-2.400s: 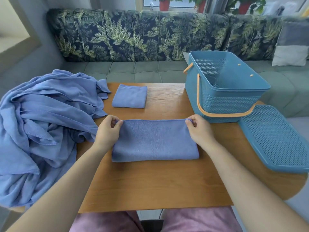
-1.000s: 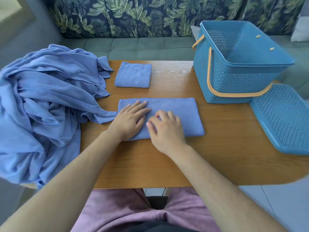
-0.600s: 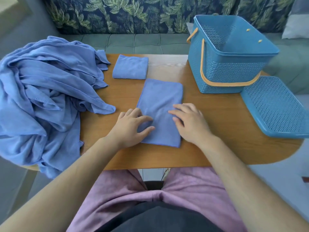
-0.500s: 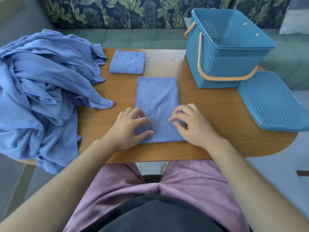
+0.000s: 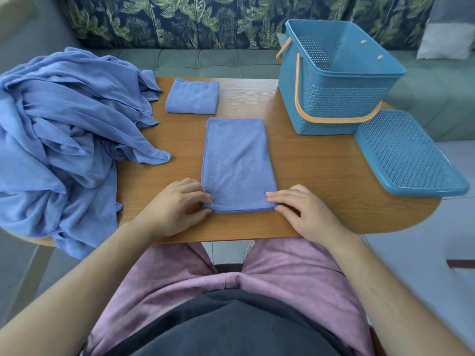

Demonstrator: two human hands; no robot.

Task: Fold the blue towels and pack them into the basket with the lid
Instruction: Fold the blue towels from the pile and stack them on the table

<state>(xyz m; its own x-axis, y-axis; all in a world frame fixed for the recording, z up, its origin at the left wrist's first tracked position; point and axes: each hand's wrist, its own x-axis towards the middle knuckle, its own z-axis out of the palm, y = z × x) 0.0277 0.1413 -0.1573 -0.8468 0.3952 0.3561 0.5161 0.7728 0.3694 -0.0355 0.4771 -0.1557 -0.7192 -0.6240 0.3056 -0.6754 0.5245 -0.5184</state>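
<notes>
A half-folded blue towel (image 5: pixel 237 160) lies lengthwise on the wooden table (image 5: pixel 321 181), its short edge toward me. My left hand (image 5: pixel 177 204) pinches its near left corner and my right hand (image 5: pixel 298 209) pinches its near right corner. A small folded blue towel (image 5: pixel 192 99) sits behind it. An unfolded pile of blue towels (image 5: pixel 64 134) covers the table's left end. The blue basket (image 5: pixel 331 98) with an orange handle stands open at the back right, and its perforated lid (image 5: pixel 408 155) lies beside it.
A sofa with leaf-print cushions (image 5: pixel 205 24) runs behind the table. A grey and white pillow (image 5: pixel 447 29) rests at its far right. The lid overhangs the table's right edge. My lap in pink trousers (image 5: pixel 231 268) sits below the table's near edge.
The towel was turned from crosswise to lengthwise. My hands slid from pressing on its near part to its two near corners, which they now pinch. The camera tilted down.
</notes>
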